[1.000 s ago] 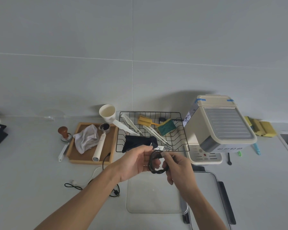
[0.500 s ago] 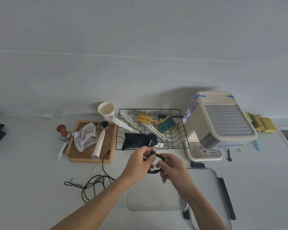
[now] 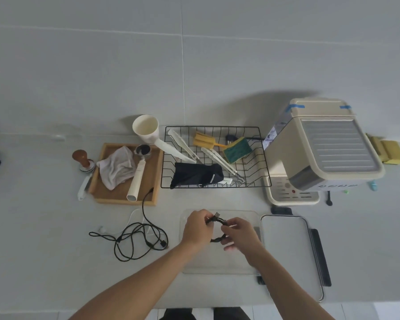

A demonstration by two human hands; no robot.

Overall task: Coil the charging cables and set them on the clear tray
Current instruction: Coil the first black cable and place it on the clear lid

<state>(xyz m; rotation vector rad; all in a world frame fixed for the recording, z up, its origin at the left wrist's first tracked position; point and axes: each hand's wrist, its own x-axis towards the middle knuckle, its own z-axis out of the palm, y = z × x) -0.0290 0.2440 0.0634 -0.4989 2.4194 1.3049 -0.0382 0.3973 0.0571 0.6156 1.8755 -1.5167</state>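
- The pale grey worktop (image 3: 44, 262) is running along the tiled wall, its near edge showing at the bottom.
- A wooden tray (image 3: 156, 179), a wooden-knobbed tamper (image 3: 82, 159) and a black wire rack (image 3: 252, 181) are sitting toward the back edge.
- A cream coffee machine (image 3: 321, 148) is standing at the back right, yellow sponges (image 3: 389, 151) lying beside it.
- A tangled black cable (image 3: 136, 239) is lying left of the clear tray (image 3: 217, 269).
- A lidded metal pan (image 3: 289, 245) is resting near the front edge, just right of that tray.
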